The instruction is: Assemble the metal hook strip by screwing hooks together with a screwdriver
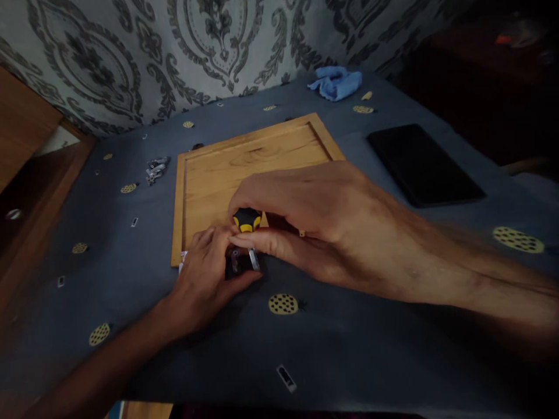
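Note:
A wooden panel [244,157] with a raised frame lies flat on the cloth. Over its near edge, my right hand [305,215] is closed around a screwdriver [247,220], whose black and yellow handle end points up toward me. The screwdriver's tip is hidden. My left hand [205,262] is closed at the panel's near left corner, fingers on the wood side and thumb toward me. Between its thumb and fingers shows a shiny metal cabinet hinge [253,259], partly covered by both hands.
Several metal hinges [156,169] lie in a small pile left of the panel. A black tablet [425,164] rests at the right, and a crumpled blue cloth [335,82] at the back. Wooden furniture [30,125] borders the left side. The grey tablecloth [209,361] has a pineapple print.

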`<state>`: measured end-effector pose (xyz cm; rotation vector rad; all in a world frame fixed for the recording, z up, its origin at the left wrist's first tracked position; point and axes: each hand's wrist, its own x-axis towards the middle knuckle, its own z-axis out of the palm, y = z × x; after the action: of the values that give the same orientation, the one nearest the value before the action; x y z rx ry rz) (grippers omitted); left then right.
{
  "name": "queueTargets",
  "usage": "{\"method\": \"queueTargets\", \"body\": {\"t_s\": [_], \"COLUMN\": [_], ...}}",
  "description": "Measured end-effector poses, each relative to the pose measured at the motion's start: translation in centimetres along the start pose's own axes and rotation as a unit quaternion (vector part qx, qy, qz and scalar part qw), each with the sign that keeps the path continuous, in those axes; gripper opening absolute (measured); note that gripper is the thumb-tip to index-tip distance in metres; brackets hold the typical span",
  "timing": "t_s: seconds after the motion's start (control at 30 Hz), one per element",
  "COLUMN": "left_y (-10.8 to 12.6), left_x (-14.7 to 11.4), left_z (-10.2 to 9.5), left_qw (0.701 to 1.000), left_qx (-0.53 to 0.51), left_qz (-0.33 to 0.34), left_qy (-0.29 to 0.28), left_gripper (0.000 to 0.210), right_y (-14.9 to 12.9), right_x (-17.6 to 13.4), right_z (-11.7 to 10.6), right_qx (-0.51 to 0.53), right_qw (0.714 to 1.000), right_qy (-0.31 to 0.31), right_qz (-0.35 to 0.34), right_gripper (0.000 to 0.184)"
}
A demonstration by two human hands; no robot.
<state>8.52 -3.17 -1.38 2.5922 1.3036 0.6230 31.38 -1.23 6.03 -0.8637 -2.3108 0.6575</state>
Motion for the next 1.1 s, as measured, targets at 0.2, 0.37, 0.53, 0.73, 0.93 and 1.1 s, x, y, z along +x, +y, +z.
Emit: {"method": "queueTargets", "body": {"t_s": [0.2, 0.37, 0.53, 0.73, 0.93, 1.1], "left_y": [0.1, 0.0, 0.2, 0.1, 0.2, 0.2], "left_x": [0.1, 0.1, 0.2, 0.1, 0.1, 0.1], "left_z": [-0.1, -0.1, -0.3, -0.2, -0.3, -0.2], "left_qw": [1.000, 1.000, 0.998, 0.998, 0.998, 0.998], "left_qx": [-0.001, -0.020, -0.041, -0.045, -0.046, -0.039], "left_qz": [0.019, -0.012, -0.024, -0.031, -0.037, -0.031], "left_qy": [0.005, -0.007, -0.033, -0.026, -0.034, -0.031], "left_gripper": [0.041, 0.038, 0.040, 0.043, 0.041, 0.042], "right_y": [-0.1, -0.9, -1.0, 0.2, 0.1, 0.0], "right_x": [0.3, 0.3, 0.4, 0.6, 0.6, 0.7], "right_z": [0.1, -0.5, -0.9, -0.1, 0.2, 0.2], "right_qx": [-0.032, -0.069, -0.144, -0.097, -0.089, -0.081], "right_qw": [0.997, 0.991, 0.975, 0.988, 0.989, 0.991], "right_qy": [0.034, 0.093, 0.171, 0.115, 0.109, 0.100], "right_qz": [-0.069, -0.065, -0.006, -0.033, -0.031, -0.025], "right_gripper": [0.013, 0.016, 0.021, 0.018, 0.014, 0.014]}}
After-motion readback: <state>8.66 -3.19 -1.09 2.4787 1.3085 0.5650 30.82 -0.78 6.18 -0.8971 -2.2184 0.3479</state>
